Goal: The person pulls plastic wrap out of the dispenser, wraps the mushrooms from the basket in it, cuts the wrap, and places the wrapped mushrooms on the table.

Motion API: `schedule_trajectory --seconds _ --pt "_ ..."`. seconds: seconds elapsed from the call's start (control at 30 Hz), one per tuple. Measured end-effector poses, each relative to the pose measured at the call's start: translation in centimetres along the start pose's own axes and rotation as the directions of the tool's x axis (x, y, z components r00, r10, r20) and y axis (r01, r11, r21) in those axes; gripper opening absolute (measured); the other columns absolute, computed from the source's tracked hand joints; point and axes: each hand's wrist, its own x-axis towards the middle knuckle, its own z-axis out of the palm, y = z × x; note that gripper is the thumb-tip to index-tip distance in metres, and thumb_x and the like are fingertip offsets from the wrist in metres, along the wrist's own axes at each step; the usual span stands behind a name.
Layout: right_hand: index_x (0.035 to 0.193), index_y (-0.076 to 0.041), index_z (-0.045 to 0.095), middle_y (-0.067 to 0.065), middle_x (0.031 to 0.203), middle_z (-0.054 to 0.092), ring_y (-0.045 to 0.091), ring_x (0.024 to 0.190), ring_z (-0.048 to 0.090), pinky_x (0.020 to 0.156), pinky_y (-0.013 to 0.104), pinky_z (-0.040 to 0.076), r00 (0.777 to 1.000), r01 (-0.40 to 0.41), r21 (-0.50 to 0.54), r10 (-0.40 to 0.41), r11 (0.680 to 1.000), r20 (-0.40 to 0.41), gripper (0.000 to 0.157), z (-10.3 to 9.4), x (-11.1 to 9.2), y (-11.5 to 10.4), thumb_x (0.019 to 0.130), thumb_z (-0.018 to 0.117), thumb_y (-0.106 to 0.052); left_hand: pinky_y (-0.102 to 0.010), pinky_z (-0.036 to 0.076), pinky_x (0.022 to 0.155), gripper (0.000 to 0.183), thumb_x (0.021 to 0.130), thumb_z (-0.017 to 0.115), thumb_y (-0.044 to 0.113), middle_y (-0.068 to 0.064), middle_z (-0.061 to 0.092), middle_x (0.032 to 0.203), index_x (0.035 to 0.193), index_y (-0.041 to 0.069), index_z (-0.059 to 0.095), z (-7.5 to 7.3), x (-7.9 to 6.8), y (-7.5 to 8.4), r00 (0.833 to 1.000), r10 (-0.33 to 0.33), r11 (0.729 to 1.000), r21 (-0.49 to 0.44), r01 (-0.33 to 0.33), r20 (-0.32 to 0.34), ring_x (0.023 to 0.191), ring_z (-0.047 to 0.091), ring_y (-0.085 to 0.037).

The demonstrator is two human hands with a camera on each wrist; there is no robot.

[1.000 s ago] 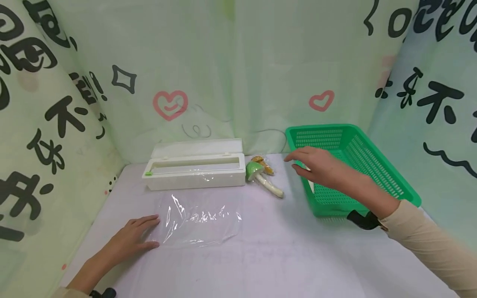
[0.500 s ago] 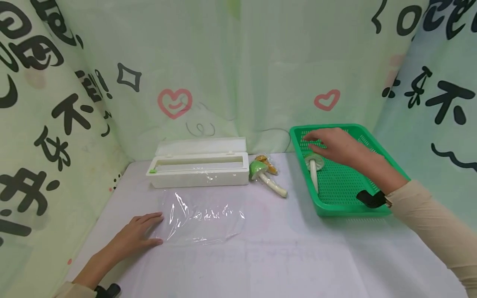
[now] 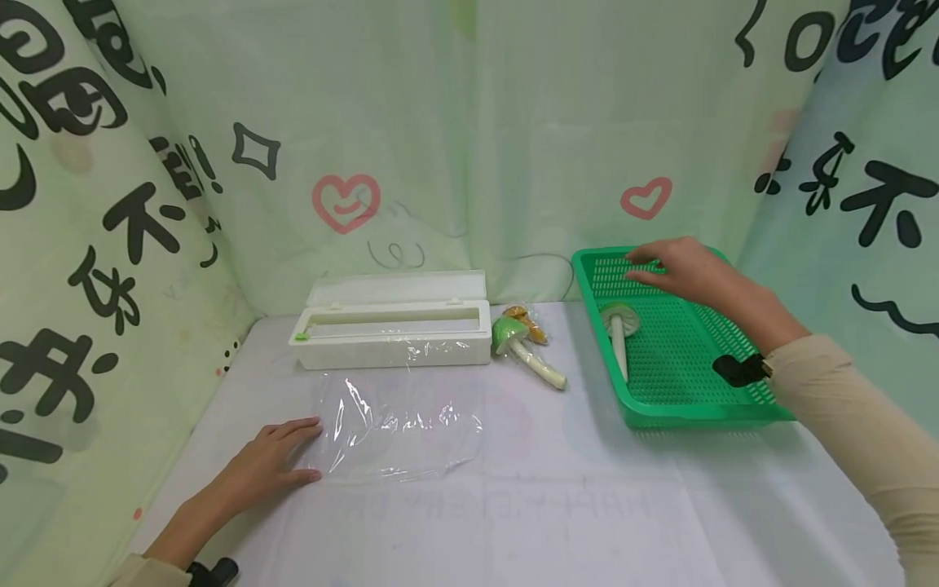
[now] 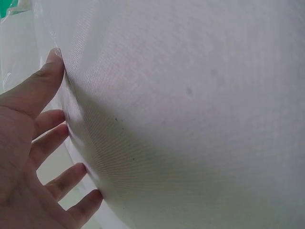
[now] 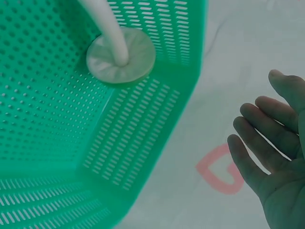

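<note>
My left hand [image 3: 264,461] rests with spread fingers at the left edge of a clear plastic film [image 3: 403,428] lying on the white cloth. In the left wrist view its fingertips [image 4: 85,202] touch the cloth. My right hand [image 3: 685,269], holding nothing, hovers over the far part of a green plastic basket [image 3: 682,414]. Inside the basket, along its left side, lies a mushroom [image 3: 619,338] with a pale stem and green-rimmed cap. The right wrist view shows the mushroom's cap underside [image 5: 140,55] and my fingers [image 5: 267,133] loosely extended beyond the basket's rim.
A white cling film dispenser box [image 3: 396,350] with its lid raised stands behind the film. Against its right end lie a wrapped green-capped mushroom [image 3: 531,359] and a small wrapped brown item [image 3: 524,320]. Printed curtains [image 3: 411,98] enclose the table at the back and sides.
My right hand has moved from the basket's left rim rightward and back over the basket, uncovering the mushroom lying in it. The left hand has stayed at the film's edge.
</note>
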Motion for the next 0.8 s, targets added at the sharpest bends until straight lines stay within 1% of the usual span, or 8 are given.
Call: schedule_trajectory --seconds 0.1,0.27,0.33,0.47,0.57,0.7,0.8 --pt "0.127 0.008 0.065 0.027 0.124 0.067 0.045 0.113 0.063 0.094 0.059 0.051 1.000 -0.016 -0.008 0.017 1.000 0.022 0.041 0.2 0.1 0.8 0.098 0.070 -0.021 -0.060 0.050 0.094 0.070 0.079 0.084 0.039 -0.017 0.059 0.140 0.134 0.001 0.062 -0.1 0.0 0.0 1.000 0.012 1.000 -0.004 -0.012 -0.007 0.118 0.056 -0.048" --pt "0.127 0.007 0.065 0.027 0.125 0.067 0.044 0.112 0.064 0.093 0.058 0.052 0.998 -0.024 -0.010 0.024 1.000 0.050 0.042 0.8 0.4 1.8 0.098 0.070 -0.021 -0.061 0.050 0.094 0.071 0.079 0.085 0.040 -0.017 0.058 0.141 0.134 0.002 0.062 -0.1 0.0 0.1 1.000 -0.006 1.000 0.001 0.006 0.012 0.119 0.055 -0.047" --pt "0.128 0.007 0.065 0.027 0.125 0.066 0.044 0.113 0.063 0.093 0.058 0.052 0.998 -0.014 -0.005 0.015 1.000 0.058 0.042 1.0 0.5 2.1 0.098 0.070 -0.022 -0.061 0.049 0.095 0.071 0.079 0.085 0.040 -0.017 0.058 0.141 0.134 0.002 0.062 -0.1 0.0 0.1 1.000 -0.009 1.000 0.001 0.009 0.017 0.119 0.055 -0.047" --pt "0.128 0.008 0.065 0.027 0.125 0.066 0.041 0.108 0.067 0.091 0.056 0.054 0.997 0.022 0.018 -0.024 1.000 0.073 0.042 1.8 0.8 2.8 0.097 0.071 -0.021 -0.061 0.049 0.096 0.071 0.079 0.084 0.040 -0.017 0.058 0.142 0.135 0.002 0.062 -0.1 0.0 0.2 1.000 -0.011 1.000 -0.002 0.011 0.023 0.120 0.055 -0.048" --pt "0.128 0.007 0.064 0.027 0.126 0.066 0.040 0.107 0.067 0.090 0.055 0.055 0.995 0.032 0.045 -0.036 0.998 0.089 0.041 2.4 1.1 3.3 0.097 0.071 -0.020 -0.061 0.049 0.096 0.071 0.080 0.084 0.040 -0.017 0.058 0.142 0.135 0.002 0.062 -0.2 0.0 0.2 1.000 -0.014 1.000 -0.004 0.014 0.027 0.121 0.054 -0.048" --pt "0.130 0.006 0.064 0.026 0.128 0.065 0.042 0.113 0.063 0.093 0.057 0.053 0.992 0.010 0.081 -0.020 0.997 0.121 0.041 3.3 1.4 3.7 0.098 0.070 -0.018 -0.062 0.049 0.096 0.071 0.080 0.084 0.040 -0.017 0.057 0.142 0.135 0.002 0.062 -0.2 0.1 0.3 1.000 -0.014 1.000 0.000 0.014 0.027 0.121 0.054 -0.047" --pt "0.130 0.005 0.063 0.025 0.128 0.065 0.042 0.113 0.063 0.093 0.058 0.052 0.987 0.007 0.093 -0.022 0.996 0.157 0.041 3.9 1.5 3.9 0.098 0.069 -0.020 -0.062 0.049 0.096 0.071 0.080 0.084 0.040 -0.017 0.057 0.142 0.135 0.002 0.062 -0.2 0.1 0.2 1.000 -0.009 1.000 0.002 0.009 0.019 0.121 0.054 -0.048"
